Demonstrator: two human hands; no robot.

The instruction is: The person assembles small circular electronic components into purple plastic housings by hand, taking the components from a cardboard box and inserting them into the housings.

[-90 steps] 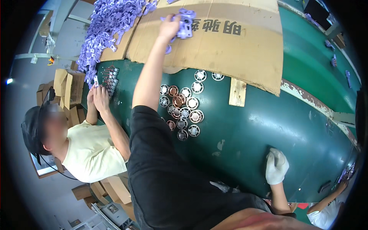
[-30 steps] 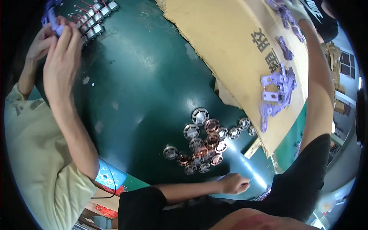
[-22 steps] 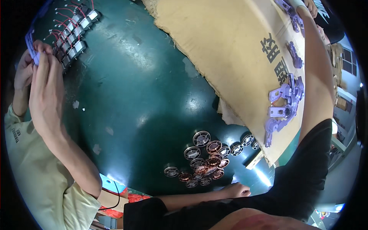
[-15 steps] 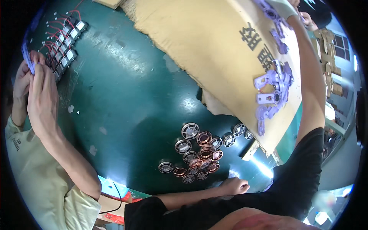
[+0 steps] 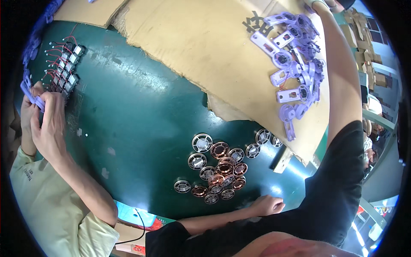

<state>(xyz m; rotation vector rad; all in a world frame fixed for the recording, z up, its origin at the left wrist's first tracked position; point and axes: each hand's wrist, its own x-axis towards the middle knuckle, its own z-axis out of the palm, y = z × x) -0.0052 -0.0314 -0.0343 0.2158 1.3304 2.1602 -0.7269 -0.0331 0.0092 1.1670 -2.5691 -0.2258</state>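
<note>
My left hand [image 5: 269, 205] rests as a closed fist on the green table [image 5: 128, 124], close to the front edge, with nothing showing in it. Just beyond it lies a loose pile of round metal rings with spoked centres, some silver [image 5: 201, 142] and some copper-coloured [image 5: 219, 150]. My right arm stretches far up along the right side. Only part of my right hand [image 5: 322, 3] shows at the top edge, and its fingers are cut off from view. Closest to it is a cluster of purple plastic parts [image 5: 282, 58] with round ends and thin wires, lying on cardboard [image 5: 192, 47].
At the left a co-worker in a pale shirt [image 5: 47, 192] holds a purple part [image 5: 32, 95] in both hands. Beside them stand rows of small grey motor-like units [image 5: 66, 70] with red wires. A wooden strip [image 5: 282, 161] sits under the cardboard's near corner.
The whole view has shifted, bringing more of the cardboard and purple parts in. My right hand has slid further out at the top. The co-worker's purple part is turned differently. My left fist stays put.
</note>
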